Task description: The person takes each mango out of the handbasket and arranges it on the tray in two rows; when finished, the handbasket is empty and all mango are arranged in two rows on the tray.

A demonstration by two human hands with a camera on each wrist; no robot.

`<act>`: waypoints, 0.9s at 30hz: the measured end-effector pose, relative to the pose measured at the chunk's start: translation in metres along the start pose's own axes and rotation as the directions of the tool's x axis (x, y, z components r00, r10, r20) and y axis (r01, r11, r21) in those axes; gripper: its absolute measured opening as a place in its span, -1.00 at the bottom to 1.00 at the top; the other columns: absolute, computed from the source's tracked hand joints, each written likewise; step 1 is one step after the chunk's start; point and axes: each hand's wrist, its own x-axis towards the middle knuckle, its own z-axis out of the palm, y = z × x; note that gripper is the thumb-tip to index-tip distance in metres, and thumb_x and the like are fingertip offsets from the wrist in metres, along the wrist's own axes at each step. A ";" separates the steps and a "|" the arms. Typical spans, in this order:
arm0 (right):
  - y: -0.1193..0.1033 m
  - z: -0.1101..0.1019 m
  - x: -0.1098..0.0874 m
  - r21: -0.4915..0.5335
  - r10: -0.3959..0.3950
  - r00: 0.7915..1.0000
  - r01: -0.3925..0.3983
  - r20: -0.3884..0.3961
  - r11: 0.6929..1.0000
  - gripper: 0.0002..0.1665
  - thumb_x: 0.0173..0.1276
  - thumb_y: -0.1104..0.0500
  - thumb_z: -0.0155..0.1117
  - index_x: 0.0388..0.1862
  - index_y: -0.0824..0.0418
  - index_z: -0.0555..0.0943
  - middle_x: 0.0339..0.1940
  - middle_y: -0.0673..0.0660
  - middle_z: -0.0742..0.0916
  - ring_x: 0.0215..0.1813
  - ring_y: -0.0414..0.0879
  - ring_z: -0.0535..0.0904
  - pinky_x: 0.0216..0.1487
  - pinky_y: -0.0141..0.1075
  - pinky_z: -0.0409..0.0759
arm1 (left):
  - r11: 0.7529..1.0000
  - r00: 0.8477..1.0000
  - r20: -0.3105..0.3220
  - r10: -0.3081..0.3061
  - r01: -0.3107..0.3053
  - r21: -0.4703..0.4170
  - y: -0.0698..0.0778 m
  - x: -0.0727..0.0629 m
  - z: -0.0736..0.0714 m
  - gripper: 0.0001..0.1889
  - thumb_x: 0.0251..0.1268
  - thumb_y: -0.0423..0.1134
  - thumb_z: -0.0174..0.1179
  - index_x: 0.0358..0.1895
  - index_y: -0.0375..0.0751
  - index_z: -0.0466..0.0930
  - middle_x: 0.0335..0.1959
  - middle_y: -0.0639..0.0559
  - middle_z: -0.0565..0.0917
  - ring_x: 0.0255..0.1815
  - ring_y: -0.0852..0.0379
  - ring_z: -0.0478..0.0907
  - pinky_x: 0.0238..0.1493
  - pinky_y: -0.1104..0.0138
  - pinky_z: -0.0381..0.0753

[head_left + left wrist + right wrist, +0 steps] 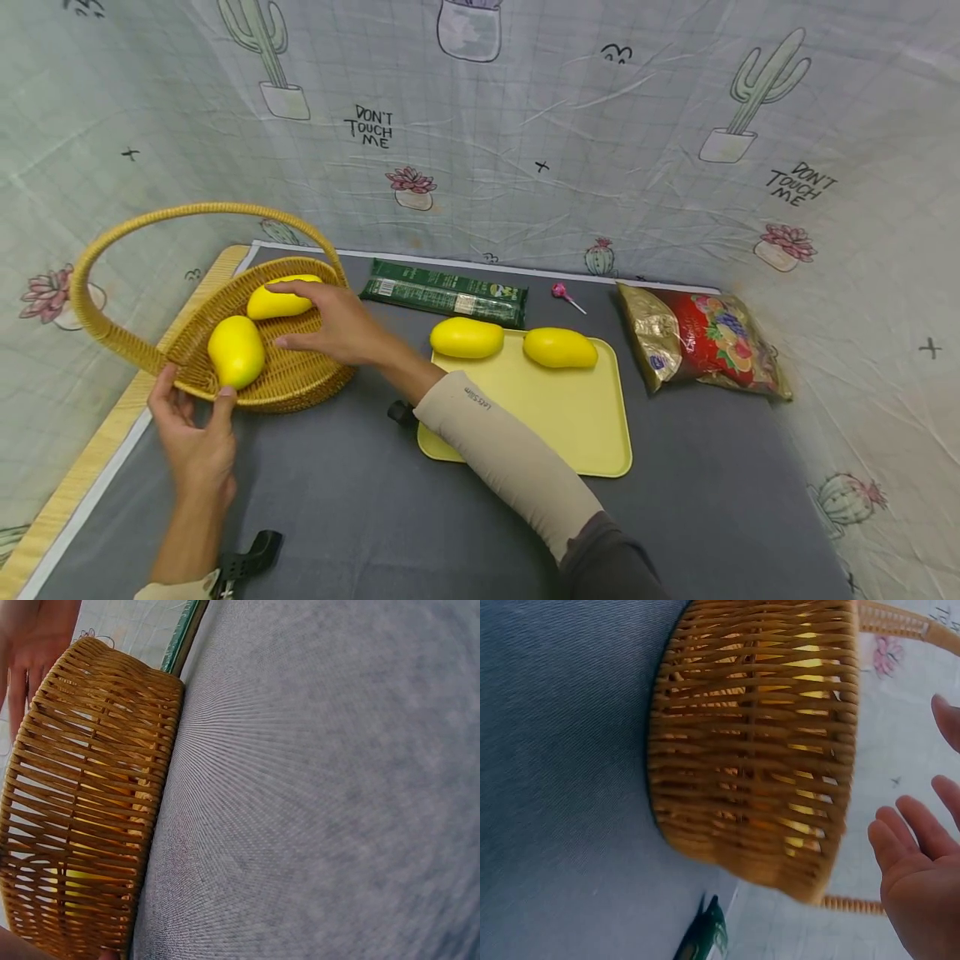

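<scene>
A wicker basket (292,392) with a tall hooped handle stands at the left of the table. Inside it lie two yellow mangoes, one nearer (236,352) and one farther back (279,300). My left hand (197,442) grips the basket's near-left rim between thumb and fingers. Over the basket's right side is my right hand (337,323), thumb and fingers spread apart, holding nothing, close to the farther mango. The right wrist view shows this hand (922,862) above the rim with its fingers apart. Through the weave, yellow patches show in both wrist views.
A yellow tray (555,417) bears two more mangoes (467,337) (559,347) along its far edge. Behind it lie a green packet (446,292) and a pink lollipop (561,291). A red and gold bag (705,342) lies at the right. A patterned cloth hangs behind the table.
</scene>
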 end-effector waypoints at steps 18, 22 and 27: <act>0.010 0.025 0.065 -0.176 0.162 0.987 -0.159 0.007 0.972 -0.15 0.49 -0.09 0.42 0.67 -0.09 0.34 0.63 -0.17 0.47 0.66 -0.29 0.28 0.59 -0.48 0.20 | 1.000 1.000 -0.002 0.018 -0.018 0.008 0.001 -0.002 -0.002 -0.22 0.52 -0.36 0.18 0.68 0.18 0.08 0.75 0.10 0.06 0.73 0.09 -0.04 0.58 0.36 0.20; 0.014 0.031 0.069 -0.248 0.170 0.985 -0.162 0.013 0.955 -0.17 0.50 -0.08 0.42 0.66 -0.07 0.35 0.63 -0.17 0.48 0.67 -0.28 0.26 0.66 -0.45 0.07 | 1.000 1.000 0.002 0.022 -0.022 0.003 0.000 -0.002 -0.002 -0.22 0.52 -0.37 0.18 0.68 0.17 0.08 0.75 0.09 0.06 0.73 0.09 -0.02 0.52 0.41 0.27; 0.017 0.038 0.069 -0.341 0.187 0.982 -0.169 0.021 0.925 -0.16 0.49 -0.10 0.42 0.67 -0.10 0.34 0.63 -0.18 0.47 0.68 -0.26 0.25 0.69 -0.43 -0.05 | 1.000 1.000 0.004 0.019 -0.019 0.006 -0.003 -0.001 -0.002 -0.22 0.53 -0.36 0.19 0.68 0.18 0.07 0.76 0.10 0.04 0.74 0.11 -0.03 0.55 0.39 0.25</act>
